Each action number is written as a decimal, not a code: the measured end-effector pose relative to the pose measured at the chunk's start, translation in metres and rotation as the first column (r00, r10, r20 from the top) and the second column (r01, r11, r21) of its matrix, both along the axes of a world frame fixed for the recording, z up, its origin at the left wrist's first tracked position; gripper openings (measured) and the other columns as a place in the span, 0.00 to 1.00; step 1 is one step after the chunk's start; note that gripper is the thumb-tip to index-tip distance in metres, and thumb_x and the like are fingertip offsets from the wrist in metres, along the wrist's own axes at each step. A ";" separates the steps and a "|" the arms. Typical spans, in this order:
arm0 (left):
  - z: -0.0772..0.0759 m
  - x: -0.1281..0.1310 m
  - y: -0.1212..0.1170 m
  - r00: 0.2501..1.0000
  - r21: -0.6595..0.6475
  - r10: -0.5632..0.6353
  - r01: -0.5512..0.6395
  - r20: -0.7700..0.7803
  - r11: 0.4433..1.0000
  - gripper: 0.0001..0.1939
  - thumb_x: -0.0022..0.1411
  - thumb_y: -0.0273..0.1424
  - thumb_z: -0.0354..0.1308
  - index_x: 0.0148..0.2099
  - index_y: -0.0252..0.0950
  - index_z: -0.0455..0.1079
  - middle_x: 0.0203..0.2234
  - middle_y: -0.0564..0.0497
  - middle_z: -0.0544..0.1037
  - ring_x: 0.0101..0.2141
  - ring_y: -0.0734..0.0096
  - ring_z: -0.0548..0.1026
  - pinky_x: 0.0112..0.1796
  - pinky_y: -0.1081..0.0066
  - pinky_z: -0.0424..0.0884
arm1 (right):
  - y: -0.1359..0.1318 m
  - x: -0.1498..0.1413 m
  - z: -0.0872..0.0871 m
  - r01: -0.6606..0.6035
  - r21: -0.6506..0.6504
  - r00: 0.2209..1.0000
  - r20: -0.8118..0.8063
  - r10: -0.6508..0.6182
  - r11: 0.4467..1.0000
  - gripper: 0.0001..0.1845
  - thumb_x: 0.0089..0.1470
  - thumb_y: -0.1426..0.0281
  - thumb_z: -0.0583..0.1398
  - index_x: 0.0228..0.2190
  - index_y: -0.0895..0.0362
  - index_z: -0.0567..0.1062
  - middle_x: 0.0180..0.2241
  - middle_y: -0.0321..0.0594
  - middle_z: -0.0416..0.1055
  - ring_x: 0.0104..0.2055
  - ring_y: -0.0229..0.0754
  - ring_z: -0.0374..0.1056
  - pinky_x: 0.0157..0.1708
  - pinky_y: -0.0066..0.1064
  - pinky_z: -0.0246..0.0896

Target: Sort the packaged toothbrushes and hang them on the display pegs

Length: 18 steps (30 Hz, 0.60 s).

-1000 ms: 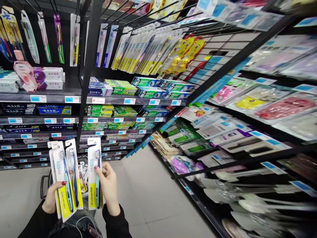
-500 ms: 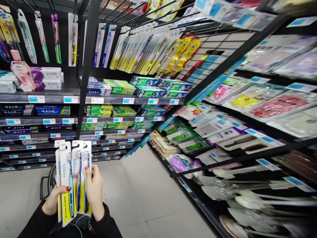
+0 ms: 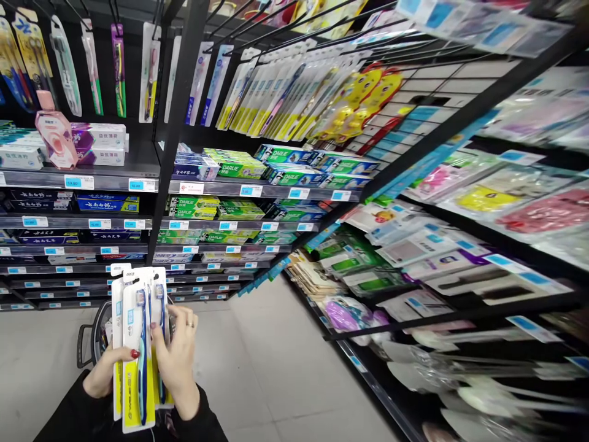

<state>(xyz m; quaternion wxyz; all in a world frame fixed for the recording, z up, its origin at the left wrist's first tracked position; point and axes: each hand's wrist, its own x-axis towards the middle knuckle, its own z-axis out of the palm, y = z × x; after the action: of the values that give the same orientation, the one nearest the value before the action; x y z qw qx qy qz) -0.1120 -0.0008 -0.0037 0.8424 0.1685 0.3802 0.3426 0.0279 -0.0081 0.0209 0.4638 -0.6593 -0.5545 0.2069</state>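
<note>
My left hand [image 3: 105,372] is closed round several packaged toothbrushes [image 3: 132,334], its thumb lying across the front pack. The packs stand upright, fanned and overlapping, with white tops and yellow bottoms. A blue and light-blue brush shows in the front one. At the right side of the bunch, my right hand [image 3: 177,363] grips the rightmost toothbrush pack [image 3: 159,292] with the thumb on its face; the other fingers are bent beside its edge, partly hidden. This pack overlaps behind the front one.
A dark basket [image 3: 98,334] stands on the floor behind my hands. Ahead, shelves hold toothpaste boxes [image 3: 234,164], with toothbrush packs [image 3: 271,92] hanging on hooks above. A pink bottle [image 3: 57,136] stands at left. Along the right, a rack holds bagged goods [image 3: 488,195] and ladle-like utensils [image 3: 497,396].
My right hand has brought its separate toothbrush pack left against the bunch in my left hand. The packs now overlap more closely. The view has shifted slightly left in the last half second.
</note>
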 end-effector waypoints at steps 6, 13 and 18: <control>0.003 0.004 -0.004 0.995 0.043 0.061 -0.058 -0.074 0.997 0.34 0.38 0.25 0.64 0.51 0.32 0.64 0.37 0.43 0.78 0.42 0.48 0.72 0.43 0.58 0.66 | 0.002 0.000 0.005 -0.207 -0.174 0.978 -0.076 0.196 0.963 0.06 0.46 0.70 0.58 0.24 0.56 0.64 0.27 0.34 0.62 0.36 0.42 0.59 0.39 0.35 0.53; 0.017 -0.001 0.002 0.990 0.280 -0.078 0.044 0.114 0.959 0.16 0.48 0.30 0.60 0.42 0.36 0.70 0.36 0.44 0.77 0.38 0.50 0.74 0.38 0.59 0.69 | -0.001 0.020 0.005 -0.090 -0.090 0.854 -0.520 0.030 0.992 0.11 0.53 0.60 0.52 0.31 0.56 0.63 0.26 0.35 0.66 0.26 0.38 0.62 0.25 0.27 0.56; 0.018 -0.009 0.009 0.989 0.327 -0.047 -0.002 0.142 0.945 0.12 0.50 0.28 0.58 0.39 0.37 0.69 0.36 0.46 0.75 0.40 0.49 0.73 0.41 0.56 0.67 | 0.000 0.040 0.011 -0.135 -0.081 0.661 -0.750 0.029 0.988 0.11 0.51 0.60 0.55 0.30 0.56 0.64 0.21 0.32 0.63 0.19 0.34 0.58 0.19 0.25 0.53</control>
<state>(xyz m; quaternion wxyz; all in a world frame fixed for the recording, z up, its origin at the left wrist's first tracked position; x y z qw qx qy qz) -0.1212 0.0083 0.0145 0.8325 0.2840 0.2530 0.4028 0.0675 -0.0085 0.0321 0.5966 -0.5196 -0.3302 0.5148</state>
